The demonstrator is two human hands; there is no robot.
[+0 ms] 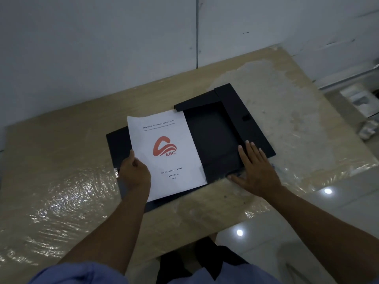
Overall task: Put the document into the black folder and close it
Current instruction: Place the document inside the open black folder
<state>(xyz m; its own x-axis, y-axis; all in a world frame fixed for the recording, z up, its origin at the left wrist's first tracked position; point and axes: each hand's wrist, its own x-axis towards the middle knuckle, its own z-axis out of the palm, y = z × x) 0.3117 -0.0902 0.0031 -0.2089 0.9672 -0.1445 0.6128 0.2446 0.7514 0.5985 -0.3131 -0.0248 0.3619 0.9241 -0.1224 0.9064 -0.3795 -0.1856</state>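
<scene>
One black folder (215,136) lies open on one wooden table (61,160), with one white document (164,150) bearing a single red logo (164,146). Two bare hands are in view: one left hand (134,173) and one right hand (255,169). One small metal clip (116,172) shows at the folder's left edge. Two bright light reflections (327,190) spot the glossy floor (307,232). Several pale items beyond the table's right end are too blurred to count.
</scene>
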